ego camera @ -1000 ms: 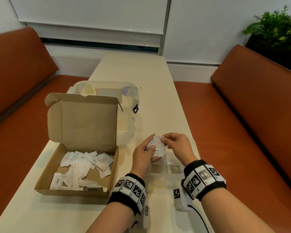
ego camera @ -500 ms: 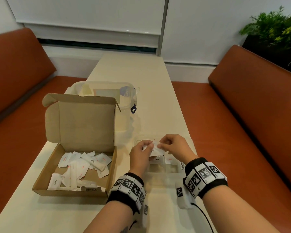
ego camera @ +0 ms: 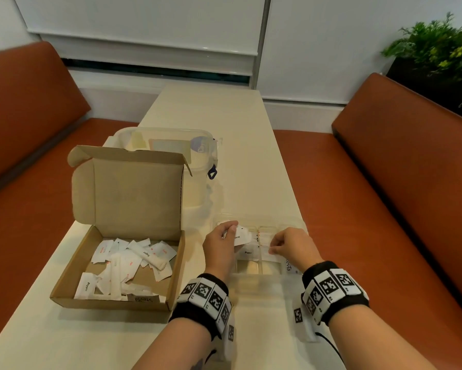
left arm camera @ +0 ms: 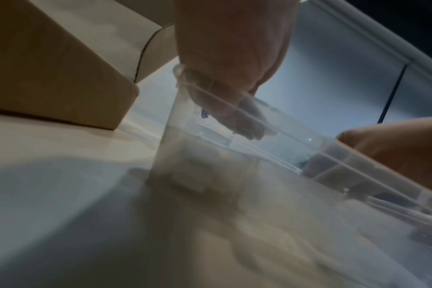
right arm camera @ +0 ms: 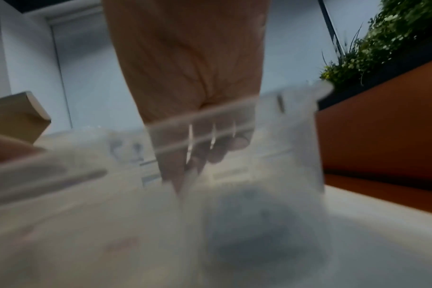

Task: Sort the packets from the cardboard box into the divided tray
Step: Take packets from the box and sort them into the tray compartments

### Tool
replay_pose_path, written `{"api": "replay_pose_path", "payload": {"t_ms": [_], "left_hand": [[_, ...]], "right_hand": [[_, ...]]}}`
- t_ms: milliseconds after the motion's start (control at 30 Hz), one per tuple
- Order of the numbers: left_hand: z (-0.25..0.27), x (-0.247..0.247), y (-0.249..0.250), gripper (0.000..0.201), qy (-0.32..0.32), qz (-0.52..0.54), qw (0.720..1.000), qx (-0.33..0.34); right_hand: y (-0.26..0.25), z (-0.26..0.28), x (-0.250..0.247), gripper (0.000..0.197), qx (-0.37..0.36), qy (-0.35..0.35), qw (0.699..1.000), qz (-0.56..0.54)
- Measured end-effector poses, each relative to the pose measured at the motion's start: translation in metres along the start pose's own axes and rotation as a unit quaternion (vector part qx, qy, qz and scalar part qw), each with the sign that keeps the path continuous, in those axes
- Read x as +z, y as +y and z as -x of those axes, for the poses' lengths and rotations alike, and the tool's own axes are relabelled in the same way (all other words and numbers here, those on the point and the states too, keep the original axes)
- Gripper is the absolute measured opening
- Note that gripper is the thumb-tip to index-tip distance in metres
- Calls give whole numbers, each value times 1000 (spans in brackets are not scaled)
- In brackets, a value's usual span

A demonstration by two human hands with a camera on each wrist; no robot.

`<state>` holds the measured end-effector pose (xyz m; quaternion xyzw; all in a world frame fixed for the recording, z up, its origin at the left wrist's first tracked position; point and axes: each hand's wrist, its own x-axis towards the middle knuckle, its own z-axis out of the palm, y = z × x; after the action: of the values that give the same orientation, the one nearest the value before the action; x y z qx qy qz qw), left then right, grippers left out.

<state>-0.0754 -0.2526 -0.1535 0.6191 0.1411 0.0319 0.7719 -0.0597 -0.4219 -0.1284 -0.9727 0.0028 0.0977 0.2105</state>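
Clear plastic divided tray (ego camera: pixel 261 271) now has both hands lowered into it, the left hand (ego camera: pixel 219 247) pinching white packets (ego camera: pixel 241 235), the right hand (ego camera: pixel 291 247) pinching another, while many remain in the cardboard box (ego camera: pixel 117 263).

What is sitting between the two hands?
In the head view, white packets in the clear divided tray lie between the left hand and right hand.

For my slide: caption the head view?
Left hand holds pepper packets over the clear divided tray; right hand pinches another.
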Motion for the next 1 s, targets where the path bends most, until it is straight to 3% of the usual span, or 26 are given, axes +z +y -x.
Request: {"api": "replay_pose_path", "payload": {"t_ms": [200, 367, 800, 933, 1000], "left_hand": [[0, 0, 0, 20, -4, -6, 1000, 8], [0, 0, 1, 19, -7, -3, 1000, 1], [2, 2, 7, 19, -7, 56, 997, -45], [3, 2, 8, 31, -15, 66, 996, -54], [4, 2, 8, 36, -23, 59, 997, -49]], "right_hand": [[1, 1, 4, 7, -33, 19, 999, 35], [2, 7, 7, 32, -31, 16, 999, 31], [-4, 8, 9, 25, -13, 28, 999, 17], [-18, 12, 4, 21, -38, 113, 991, -59], [-30, 12, 2, 32, -40, 128, 982, -131]]}}
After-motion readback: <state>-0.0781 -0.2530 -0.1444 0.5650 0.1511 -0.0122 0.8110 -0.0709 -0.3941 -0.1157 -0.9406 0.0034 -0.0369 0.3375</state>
